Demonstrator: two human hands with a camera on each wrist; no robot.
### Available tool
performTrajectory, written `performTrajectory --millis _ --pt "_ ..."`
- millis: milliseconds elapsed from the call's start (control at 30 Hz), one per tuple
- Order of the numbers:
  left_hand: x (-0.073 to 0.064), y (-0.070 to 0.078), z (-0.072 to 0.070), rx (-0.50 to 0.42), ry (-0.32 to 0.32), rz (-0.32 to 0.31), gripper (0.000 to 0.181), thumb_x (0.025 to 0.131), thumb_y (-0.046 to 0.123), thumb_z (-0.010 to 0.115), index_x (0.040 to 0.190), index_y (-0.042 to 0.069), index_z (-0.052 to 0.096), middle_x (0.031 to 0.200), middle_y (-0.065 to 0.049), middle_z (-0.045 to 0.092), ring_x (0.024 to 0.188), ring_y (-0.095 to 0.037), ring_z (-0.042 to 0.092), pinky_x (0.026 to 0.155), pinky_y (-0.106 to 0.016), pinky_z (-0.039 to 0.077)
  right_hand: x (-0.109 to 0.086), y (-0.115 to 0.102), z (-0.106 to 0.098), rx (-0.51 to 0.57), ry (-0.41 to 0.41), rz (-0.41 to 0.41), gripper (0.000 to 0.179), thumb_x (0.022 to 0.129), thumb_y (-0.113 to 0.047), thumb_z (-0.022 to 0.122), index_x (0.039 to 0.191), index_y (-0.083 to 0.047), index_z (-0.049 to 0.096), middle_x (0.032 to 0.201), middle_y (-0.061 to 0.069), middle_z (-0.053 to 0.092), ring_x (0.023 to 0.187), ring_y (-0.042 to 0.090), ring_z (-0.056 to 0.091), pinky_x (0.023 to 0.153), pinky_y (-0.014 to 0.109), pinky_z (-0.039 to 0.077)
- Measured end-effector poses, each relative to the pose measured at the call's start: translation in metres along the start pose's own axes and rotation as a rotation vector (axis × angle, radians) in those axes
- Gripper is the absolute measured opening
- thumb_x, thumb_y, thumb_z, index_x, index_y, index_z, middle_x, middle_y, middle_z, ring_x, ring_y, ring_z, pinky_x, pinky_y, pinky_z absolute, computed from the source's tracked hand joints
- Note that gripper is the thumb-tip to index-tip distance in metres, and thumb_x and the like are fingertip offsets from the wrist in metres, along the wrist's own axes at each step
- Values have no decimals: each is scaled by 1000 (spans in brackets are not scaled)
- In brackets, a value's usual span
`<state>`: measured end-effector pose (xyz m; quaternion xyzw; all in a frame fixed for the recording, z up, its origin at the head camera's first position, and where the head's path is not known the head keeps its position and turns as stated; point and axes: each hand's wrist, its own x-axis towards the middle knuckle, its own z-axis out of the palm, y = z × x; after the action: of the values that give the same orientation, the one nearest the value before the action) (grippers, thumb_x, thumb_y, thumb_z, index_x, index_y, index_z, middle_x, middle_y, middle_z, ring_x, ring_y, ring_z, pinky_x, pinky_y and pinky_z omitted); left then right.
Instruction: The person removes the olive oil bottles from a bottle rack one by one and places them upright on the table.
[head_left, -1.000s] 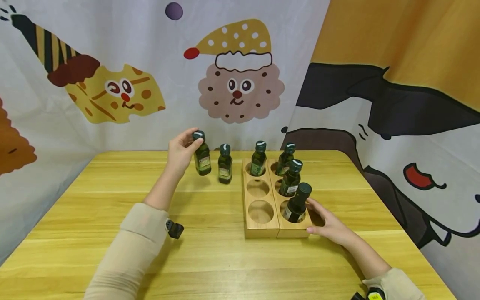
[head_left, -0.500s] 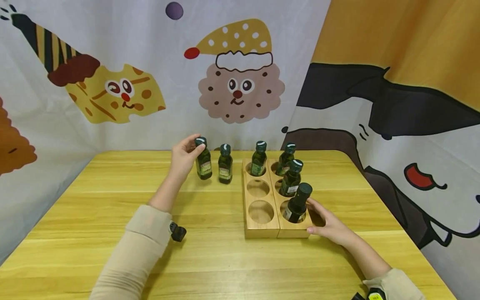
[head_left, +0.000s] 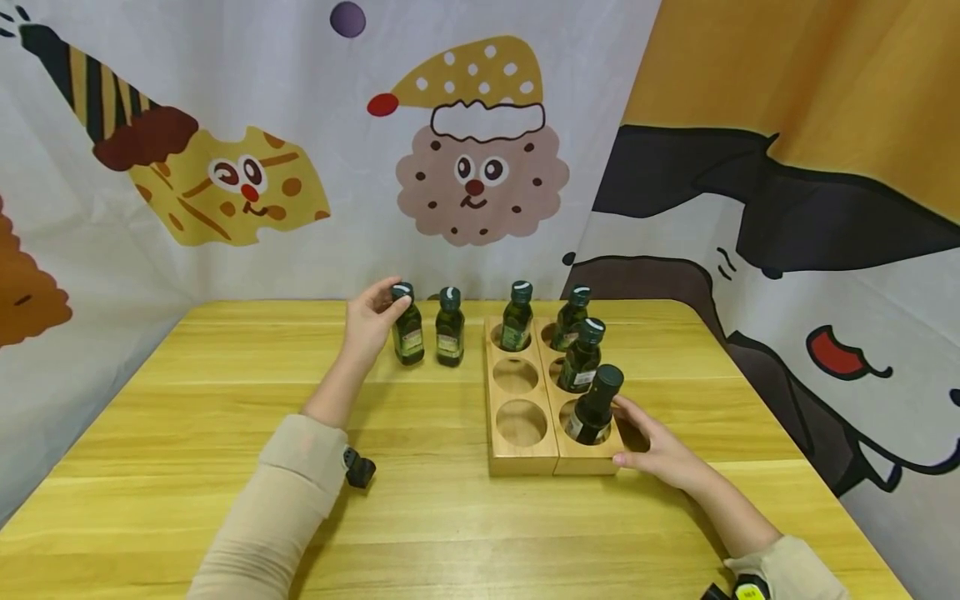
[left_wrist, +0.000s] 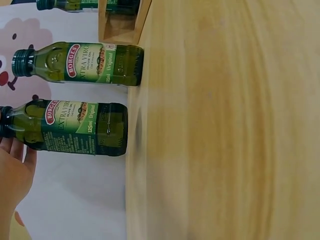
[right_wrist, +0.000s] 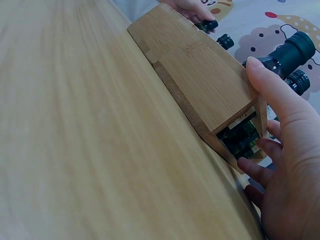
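Note:
My left hand (head_left: 366,323) pinches the dark green cap of a small olive oil bottle (head_left: 409,340) between thumb and fingers. The bottle is upright, its base at or just above the tabletop; I cannot tell which. Close to its right stands a second olive oil bottle (head_left: 450,337), apart from it. At the near right corner of a wooden bottle rack (head_left: 522,463), my right hand (head_left: 662,448) grips the wood, thumb at the front and fingers along the side. The right wrist view shows the thumb (right_wrist: 272,85) on the rack's end.
The rack has two rows of round holes. Its right row holds three dark bottles (head_left: 581,360), and its left row has one bottle (head_left: 516,321) at the back with two vacant holes in front. Behind the wooden table (head_left: 420,533) hangs a cartoon-printed curtain (head_left: 300,67).
My left hand has lowered the olive oil bottle toward the tabletop and slightly right, beside the second bottle. The right hand and the rack have stayed in place.

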<state>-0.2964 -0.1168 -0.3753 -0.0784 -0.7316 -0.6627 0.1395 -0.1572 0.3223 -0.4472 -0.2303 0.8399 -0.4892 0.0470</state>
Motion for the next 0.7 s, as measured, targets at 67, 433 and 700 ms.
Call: performTrajectory --millis 67,433,700 --pt "1 -4 0 -2 10 11 39 89 11 69 127 3 61 110 -17 63 95 -15 58 86 -28 48 0 0 0 3 0 1 85 82 -5 73 150 0 22 139 30 41 124 -1 37 100 12 25" --pt "0 -11 3 -11 24 5 39 88 9 70 125 1 61 110 -19 64 95 -17 60 85 -27 49 0 0 0 0 -4 0 85 82 -5 73 150 1 21 139 31 40 130 20 38 100 12 24" --pt "1 -12 5 -24 37 -10 39 87 8 71 125 1 62 109 -19 64 95 -17 60 85 -27 50 1 1 -1 -16 2 1 87 81 -5 74 150 2 22 138 31 42 127 49 33 99 10 23"
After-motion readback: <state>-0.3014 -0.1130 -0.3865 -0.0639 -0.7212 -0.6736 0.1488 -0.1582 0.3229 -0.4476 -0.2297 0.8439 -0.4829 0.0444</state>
